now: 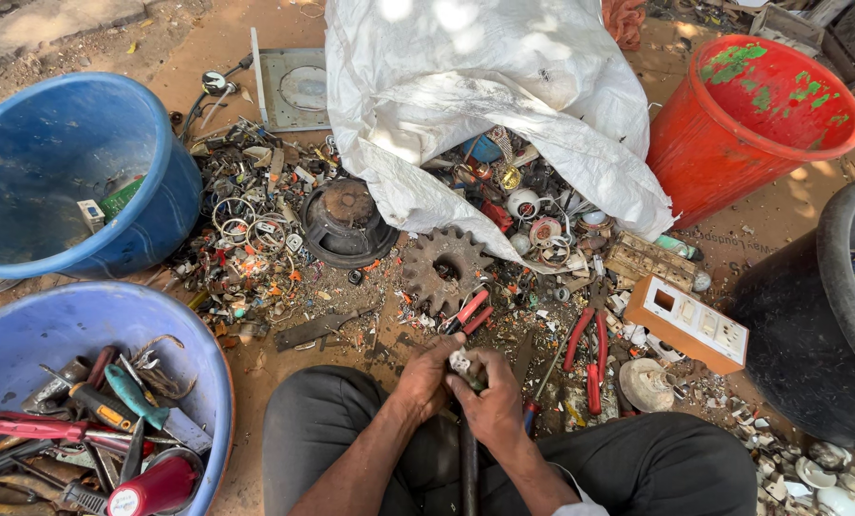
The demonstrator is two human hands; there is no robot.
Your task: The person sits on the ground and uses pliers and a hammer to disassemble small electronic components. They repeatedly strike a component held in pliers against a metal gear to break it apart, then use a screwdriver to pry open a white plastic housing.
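Both hands meet low in the middle of the view, just above my knees in dark trousers. My left hand (pixel 426 375) and my right hand (pixel 492 399) close together around a small whitish scrap part (pixel 461 361) held between the fingertips. A dark rod (pixel 469 468) runs down between my legs under the hands. Red-handled pliers (pixel 468 312) lie on the ground just beyond my fingers, next to a rusty gear wheel (pixel 444 268).
A white sack (pixel 466 86) spills scrap metal onto the dirt. Two blue tubs sit at left, one (pixel 26 334) full of screwdrivers and tools, the other (pixel 174 191) behind it. A red bucket (pixel 695 153) and a black tub (pixel 829 248) stand right. A switch plate (pixel 687 323) and red cutters (pixel 592 358) lie nearby.
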